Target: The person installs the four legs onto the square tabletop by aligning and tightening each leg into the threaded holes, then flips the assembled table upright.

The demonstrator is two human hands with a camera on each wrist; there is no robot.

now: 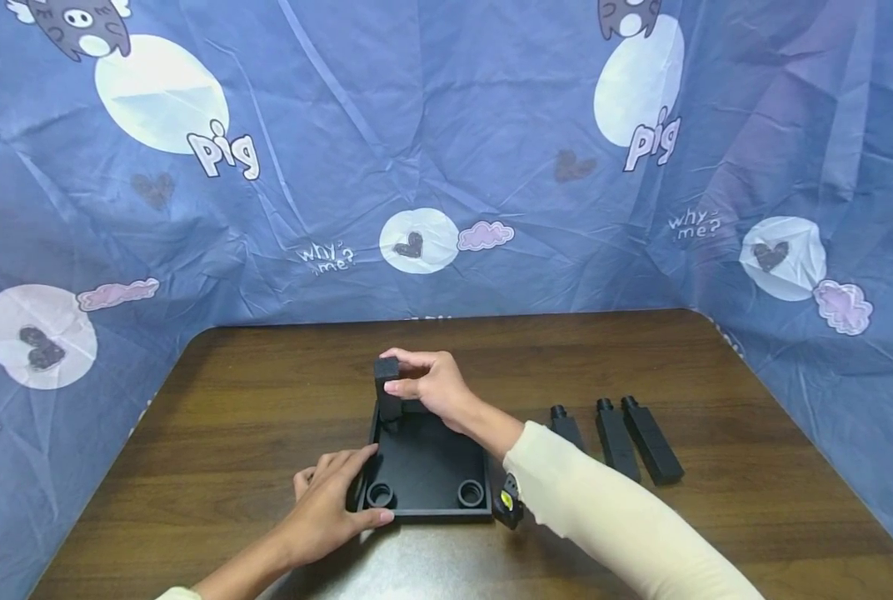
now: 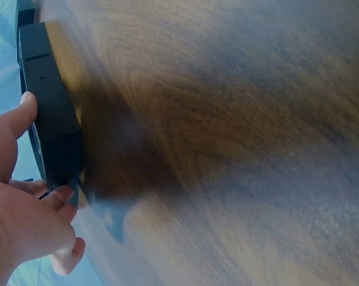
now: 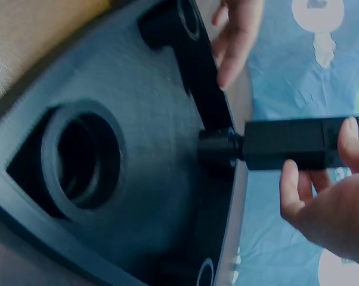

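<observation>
A shallow square black tray (image 1: pixel 427 458) lies on the table, with round sockets at its corners, such as the near-left socket (image 1: pixel 381 495) and near-right socket (image 1: pixel 471 493). My left hand (image 1: pixel 330 504) grips its near-left corner, thumb on the front wall and fingers along the left side. At the far-left corner, my right hand (image 1: pixel 435 387) pinches the upper part of an upright black square leg (image 1: pixel 386 387) between thumb and fingers. In the right wrist view, the narrow end of the leg (image 3: pixel 287 143) meets the corner socket (image 3: pixel 216 148), with part of its neck showing.
Several similar black legs with threaded necks lie right of the tray: one partly behind the right sleeve (image 1: pixel 566 427), a middle leg (image 1: pixel 617 442) and an outer leg (image 1: pixel 652 442). A small black device (image 1: pixel 508 502) sits at the right cuff. Blue printed cloth (image 1: pixel 446 167) hangs around the wooden table (image 1: pixel 266 375).
</observation>
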